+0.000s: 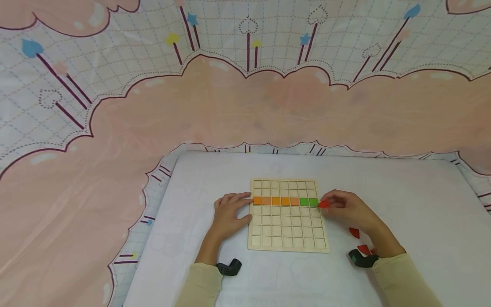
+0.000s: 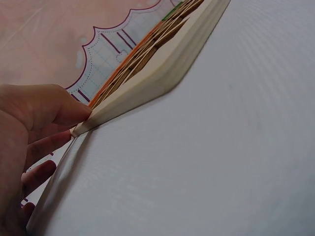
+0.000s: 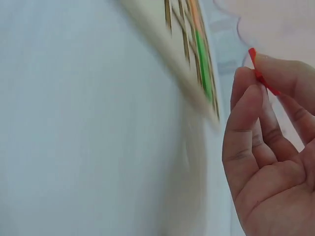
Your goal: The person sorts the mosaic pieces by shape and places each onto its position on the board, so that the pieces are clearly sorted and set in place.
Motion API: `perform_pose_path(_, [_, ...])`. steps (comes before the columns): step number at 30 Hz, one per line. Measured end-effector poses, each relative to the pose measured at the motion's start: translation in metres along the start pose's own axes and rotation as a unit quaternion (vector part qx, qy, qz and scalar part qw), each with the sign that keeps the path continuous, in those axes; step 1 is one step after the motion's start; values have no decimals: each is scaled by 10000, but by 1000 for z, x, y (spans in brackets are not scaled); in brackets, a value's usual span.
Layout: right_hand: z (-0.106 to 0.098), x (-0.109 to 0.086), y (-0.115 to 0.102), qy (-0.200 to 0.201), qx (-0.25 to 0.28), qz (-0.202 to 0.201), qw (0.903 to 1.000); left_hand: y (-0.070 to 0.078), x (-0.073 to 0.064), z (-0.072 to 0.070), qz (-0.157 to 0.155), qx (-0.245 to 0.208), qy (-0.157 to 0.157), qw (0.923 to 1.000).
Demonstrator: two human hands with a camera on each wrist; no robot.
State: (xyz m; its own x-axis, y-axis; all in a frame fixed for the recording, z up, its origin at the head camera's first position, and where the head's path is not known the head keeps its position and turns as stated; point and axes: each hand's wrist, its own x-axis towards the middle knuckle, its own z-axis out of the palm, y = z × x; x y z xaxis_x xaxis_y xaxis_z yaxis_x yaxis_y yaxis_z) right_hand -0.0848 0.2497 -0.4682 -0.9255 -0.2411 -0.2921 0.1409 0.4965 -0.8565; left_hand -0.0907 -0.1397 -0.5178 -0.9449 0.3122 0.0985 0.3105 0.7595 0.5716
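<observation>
A square wooden grid board [image 1: 285, 232] lies on the white surface, with one row of its cells filled by orange tiles [image 1: 276, 201] and two green tiles [image 1: 308, 202]. Along the board's left edge rests my left hand [image 1: 230, 215], its thumb and fingers spread and touching the rim; the left wrist view shows the thumb [image 2: 69, 109] against the wooden edge. My right hand [image 1: 347, 209] pinches a small red tile [image 1: 324, 204] between thumb and fingertips, just beyond the right end of the filled row. That red tile [image 3: 263, 76] shows edge-on in the right wrist view.
Loose red tiles [image 1: 354, 233] lie on the white tabletop [image 1: 203, 170] near my right forearm, one partly hidden by the wrist. A black wrist camera [image 1: 362, 258] sits on the right wrist, another [image 1: 229, 267] on the left. A patterned pink cloth [image 1: 268, 111] extends behind the table.
</observation>
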Motion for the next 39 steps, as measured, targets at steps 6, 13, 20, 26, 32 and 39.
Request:
perform_pose_path(6, [31,20,-19,-349,554,-312,9974,0,0,1,20,19,5,10000])
perform_pose_path(13, [64,38,-39,-355,598,-608,9957,0,1,2,68,21,54,10000])
perform_pose_path(20, [91,52,-54,-211,253,-484,9983,0,1,1,40,36,27,10000])
perform_pose_path(26, [113,61,-63,-180,-142,-531,9983,1,1,-1,22,13,-11,10000])
perform_pose_path(32, [129,67,-73,6,-240,-717,9971,1,0,-1,69,-54,-17,10000])
perform_pose_path(39, [140,71,-80,322,-315,-483,9978,1,0,-2,58,-62,-7,10000])
